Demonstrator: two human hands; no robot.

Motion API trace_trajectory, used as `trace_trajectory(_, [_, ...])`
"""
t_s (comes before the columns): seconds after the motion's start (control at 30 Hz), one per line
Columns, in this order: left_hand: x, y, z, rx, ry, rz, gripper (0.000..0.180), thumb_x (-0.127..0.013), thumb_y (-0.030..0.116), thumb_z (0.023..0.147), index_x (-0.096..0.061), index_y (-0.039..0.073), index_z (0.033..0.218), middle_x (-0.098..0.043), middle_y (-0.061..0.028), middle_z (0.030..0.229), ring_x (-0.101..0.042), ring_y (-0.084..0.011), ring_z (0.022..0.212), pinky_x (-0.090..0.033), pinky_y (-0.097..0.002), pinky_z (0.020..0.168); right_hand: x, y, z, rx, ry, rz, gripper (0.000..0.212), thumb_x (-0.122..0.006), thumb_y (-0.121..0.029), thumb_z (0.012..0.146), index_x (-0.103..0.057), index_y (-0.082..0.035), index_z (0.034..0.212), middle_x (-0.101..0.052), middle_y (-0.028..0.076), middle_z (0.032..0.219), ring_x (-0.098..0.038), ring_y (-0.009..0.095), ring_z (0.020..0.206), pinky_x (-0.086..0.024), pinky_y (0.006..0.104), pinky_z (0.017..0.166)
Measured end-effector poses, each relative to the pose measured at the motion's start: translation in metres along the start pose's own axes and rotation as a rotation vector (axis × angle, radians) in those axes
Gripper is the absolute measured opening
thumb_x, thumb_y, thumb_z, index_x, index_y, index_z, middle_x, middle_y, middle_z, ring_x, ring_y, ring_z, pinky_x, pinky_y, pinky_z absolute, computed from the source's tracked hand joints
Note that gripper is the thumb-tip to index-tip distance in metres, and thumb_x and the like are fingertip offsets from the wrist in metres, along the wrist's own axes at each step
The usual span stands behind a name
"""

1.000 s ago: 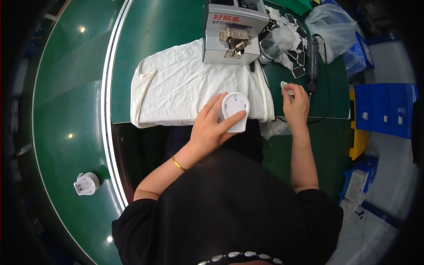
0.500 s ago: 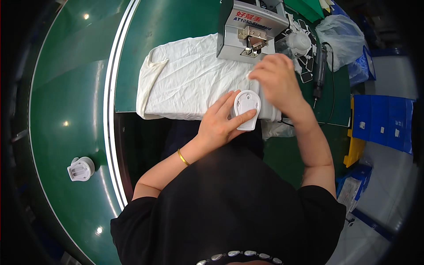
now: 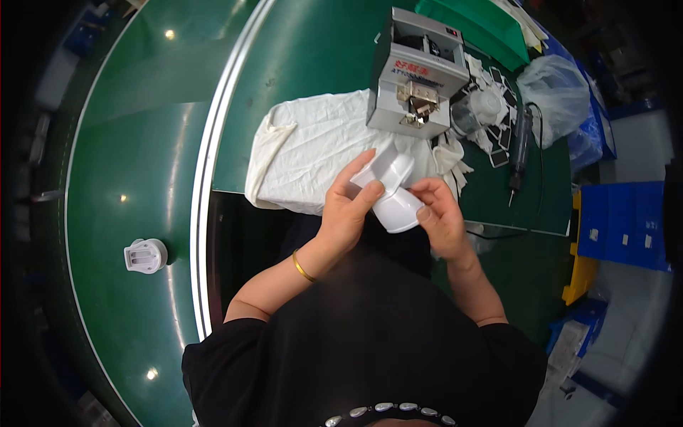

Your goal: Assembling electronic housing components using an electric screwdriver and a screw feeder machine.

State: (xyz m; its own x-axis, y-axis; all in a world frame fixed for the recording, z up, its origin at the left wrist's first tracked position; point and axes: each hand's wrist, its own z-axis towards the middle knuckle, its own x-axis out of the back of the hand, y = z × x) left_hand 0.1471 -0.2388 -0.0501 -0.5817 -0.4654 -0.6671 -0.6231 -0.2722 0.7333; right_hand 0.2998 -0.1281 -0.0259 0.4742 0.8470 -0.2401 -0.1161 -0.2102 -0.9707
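Grips a white plastic casing (image 3: 397,211) with the left hand (image 3: 345,210), pressing the thumb across its near side and stretching the forefinger along its upper left side. Hides the other left fingers mostly from view. Pinches the casing's lower right side with the right hand (image 3: 442,217), resting the thumb on the edge and curling the fingers in just above. Holds the casing tilted, with a hollow, angular end away from the body and a smooth, rounded end toward it, over the near edge of a white cloth (image 3: 313,146).

Bends both elbows, slanting the left forearm up to the right and the right forearm up to the left, close together in front of the chest. Wears a gold bracelet (image 3: 302,265) above the left wrist and a black shirt (image 3: 363,334).

Faces a grey machine (image 3: 421,67) beyond the cloth, on a green table (image 3: 313,60). Has a clear cup (image 3: 464,121) just right of the machine, then a power screwdriver (image 3: 521,153), a clear plastic bag (image 3: 555,92) and blue bins (image 3: 622,220) farther right. Leaves a second white piece (image 3: 146,256) well apart, on the green surface (image 3: 117,178) at the left.
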Motion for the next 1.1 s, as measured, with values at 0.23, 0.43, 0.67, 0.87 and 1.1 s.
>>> trace_trajectory(0.23, [0.023,0.04,-0.007,0.061,-0.069,0.575,0.057,-0.065,0.016,0.095,-0.041,0.004,0.145,-0.059,-0.0159,0.128,-0.057,-0.0214,0.115,-0.047,-0.0336,0.097,-0.031,-0.012,0.012,0.009,0.086,-0.104,0.051,-0.062,0.005,0.087,-0.038,0.0,0.131,-0.056,0.01,0.115,-0.058,0.014,0.104,-0.05,0.0295,0.089])
trace_trajectory(0.43, [0.024,0.091,-0.019,-0.602,-0.194,1.442,0.074,-0.068,-0.009,0.07,-0.054,0.017,0.137,-0.05,-0.0218,0.14,-0.05,-0.0373,0.128,-0.043,-0.0401,0.106,-0.038,-0.02,0.026,-0.01,-0.054,-0.205,0.049,-0.066,-0.001,0.085,-0.043,-0.001,0.129,-0.058,0.007,0.115,-0.061,0.013,0.098,-0.051,0.0261,0.084])
trace_trajectory(0.67, [0.13,0.143,0.047,-0.676,0.53,1.168,0.041,-0.069,-0.002,0.08,-0.06,0.002,0.119,-0.062,-0.016,0.121,-0.064,-0.0251,0.101,-0.053,-0.0367,0.084,-0.049,-0.016,0.03,0.138,-0.09,-0.192,0.064,-0.072,-0.008,0.088,-0.036,-0.002,0.141,-0.059,0.013,0.121,-0.065,0.017,0.098,-0.052,0.0275,0.084])
trace_trajectory(0.87, [0.267,0.207,0.083,-0.277,1.053,1.5,0.07,-0.082,0.028,0.071,-0.052,-0.002,0.127,-0.058,-0.0255,0.124,-0.06,-0.041,0.108,-0.049,-0.0466,0.091,-0.048,-0.009,0.024,0.033,-0.09,-0.274,0.047,-0.068,-0.005,0.09,-0.047,0.0,0.131,-0.063,0.011,0.112,-0.065,0.013,0.093,-0.051,0.026,0.083])
trace_trajectory(1.1, [0.22,0.199,0.035,-0.544,1.113,1.706,0.095,-0.085,0.037,0.069,-0.038,-0.001,0.143,-0.048,-0.0211,0.141,-0.043,-0.0399,0.131,-0.035,-0.0455,0.11,-0.037,0.001,0.014,-0.022,-0.035,-0.321,0.033,-0.064,0.001,0.09,-0.055,0.001,0.121,-0.066,0.009,0.105,-0.065,0.013,0.091,-0.052,0.0259,0.084])
